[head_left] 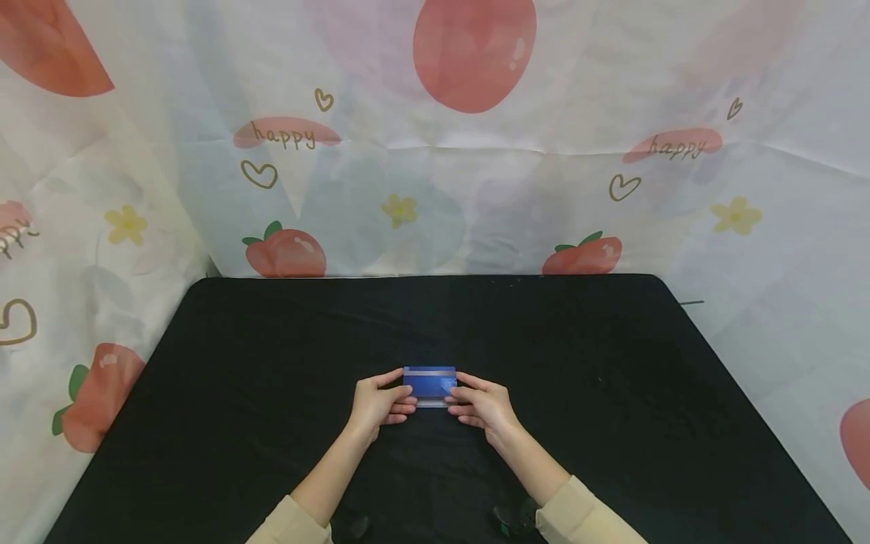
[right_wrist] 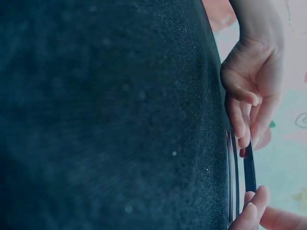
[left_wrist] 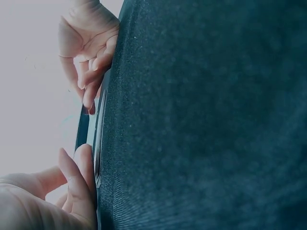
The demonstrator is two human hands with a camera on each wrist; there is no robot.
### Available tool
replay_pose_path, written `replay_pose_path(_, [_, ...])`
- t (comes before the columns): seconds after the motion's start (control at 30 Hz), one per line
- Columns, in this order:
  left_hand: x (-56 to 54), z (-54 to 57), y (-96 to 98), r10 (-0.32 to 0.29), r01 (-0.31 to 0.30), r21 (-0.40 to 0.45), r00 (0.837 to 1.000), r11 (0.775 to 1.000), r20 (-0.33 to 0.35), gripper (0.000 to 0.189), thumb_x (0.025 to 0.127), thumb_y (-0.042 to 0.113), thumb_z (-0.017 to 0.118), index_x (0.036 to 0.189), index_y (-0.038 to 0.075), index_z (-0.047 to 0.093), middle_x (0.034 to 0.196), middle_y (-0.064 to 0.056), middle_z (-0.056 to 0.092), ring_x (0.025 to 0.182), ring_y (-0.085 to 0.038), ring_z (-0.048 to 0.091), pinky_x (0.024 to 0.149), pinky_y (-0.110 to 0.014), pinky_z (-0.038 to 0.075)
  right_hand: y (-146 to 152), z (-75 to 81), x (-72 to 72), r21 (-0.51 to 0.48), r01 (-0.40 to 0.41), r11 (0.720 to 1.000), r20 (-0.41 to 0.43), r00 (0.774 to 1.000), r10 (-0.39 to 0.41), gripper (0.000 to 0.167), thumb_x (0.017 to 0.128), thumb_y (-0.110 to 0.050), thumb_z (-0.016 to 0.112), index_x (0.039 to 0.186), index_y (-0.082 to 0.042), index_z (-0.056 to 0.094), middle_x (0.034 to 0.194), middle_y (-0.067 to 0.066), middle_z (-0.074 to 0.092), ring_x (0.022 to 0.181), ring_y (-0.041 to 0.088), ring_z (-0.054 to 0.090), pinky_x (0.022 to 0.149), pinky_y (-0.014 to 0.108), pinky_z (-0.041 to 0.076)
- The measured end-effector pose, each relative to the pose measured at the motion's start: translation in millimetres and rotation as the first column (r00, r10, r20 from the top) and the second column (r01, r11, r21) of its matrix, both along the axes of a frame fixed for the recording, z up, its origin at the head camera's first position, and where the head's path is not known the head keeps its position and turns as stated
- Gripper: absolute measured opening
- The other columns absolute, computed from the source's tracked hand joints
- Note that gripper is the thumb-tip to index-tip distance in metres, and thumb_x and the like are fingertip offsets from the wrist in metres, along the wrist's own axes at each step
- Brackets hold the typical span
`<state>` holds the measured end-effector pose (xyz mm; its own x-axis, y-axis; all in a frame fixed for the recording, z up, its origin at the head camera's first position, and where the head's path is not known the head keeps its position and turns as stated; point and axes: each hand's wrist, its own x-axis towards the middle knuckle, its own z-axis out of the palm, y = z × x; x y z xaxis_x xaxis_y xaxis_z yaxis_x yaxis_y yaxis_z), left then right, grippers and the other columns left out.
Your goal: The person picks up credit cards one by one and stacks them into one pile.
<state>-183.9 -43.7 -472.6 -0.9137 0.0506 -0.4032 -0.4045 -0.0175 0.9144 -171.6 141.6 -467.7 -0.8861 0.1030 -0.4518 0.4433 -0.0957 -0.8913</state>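
A blue card (head_left: 430, 383) with a pale stripe along its upper part is held level between both hands, over the middle of the black table. My left hand (head_left: 377, 400) pinches its left end between thumb and fingers. At the right end, my right hand (head_left: 485, 404) grips it the same way. Below the card a pale, thin flat thing (head_left: 431, 404) shows along the near edge. From the side, in the right wrist view, thin stacked layers (right_wrist: 232, 167) lie on the cloth under the dark edge of the card (right_wrist: 249, 167); what they are cannot be made out.
Black cloth covers the table (head_left: 578, 355). Behind it and at the sides hangs a pale curtain (head_left: 503, 196) printed with fruit, hearts and flowers. Small dark objects (head_left: 516, 517) sit by the right sleeve, partly hidden.
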Motion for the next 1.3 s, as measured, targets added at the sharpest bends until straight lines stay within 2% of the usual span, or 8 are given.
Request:
replay_pose_path(0.67, [-2.3, -5.2, -1.7, -0.039, 0.039, -0.017, 0.999, 0.999, 0.010, 0.045, 0.085, 0.006, 0.063, 0.128, 0.000, 0.051, 0.070, -0.010, 0.069, 0.055, -0.013, 0.066, 0.044, -0.018, 0.050, 3, -1.0, -1.0, 0.037, -0.032, 0.999, 0.019, 0.999, 0.031, 0.044, 0.082, -0.003, 0.064, 0.125, 0.000, 0.054, 0.071, 0.010, 0.069, 0.048, 0.009, 0.062, 0.044, 0.018, 0.050])
replay_pose_path(1.0, [-4.3, -10.3, -0.8, -0.044, 0.043, -0.075, 0.999, 0.996, -0.021, 0.045, 0.084, 0.007, 0.065, 0.126, 0.001, 0.054, 0.066, -0.010, 0.068, 0.053, -0.014, 0.065, 0.043, -0.019, 0.050, 3, -2.7, -1.8, 0.058, -0.043, 0.997, -0.001, 0.999, 0.043, 0.043, 0.081, -0.003, 0.065, 0.123, 0.001, 0.055, 0.068, 0.011, 0.068, 0.044, 0.009, 0.060, 0.040, 0.017, 0.048])
replay_pose_path(1.3, [-3.4, -9.8, 0.0, -0.039, 0.032, -0.120, 0.998, 0.992, -0.055, 0.043, 0.082, 0.007, 0.066, 0.124, 0.000, 0.055, 0.062, -0.009, 0.066, 0.049, -0.013, 0.063, 0.041, -0.020, 0.050, 3, -2.1, -1.6, 0.065, -0.044, 0.997, 0.011, 0.999, 0.044, 0.045, 0.081, -0.003, 0.066, 0.124, 0.000, 0.055, 0.066, 0.011, 0.067, 0.043, 0.009, 0.059, 0.039, 0.017, 0.047])
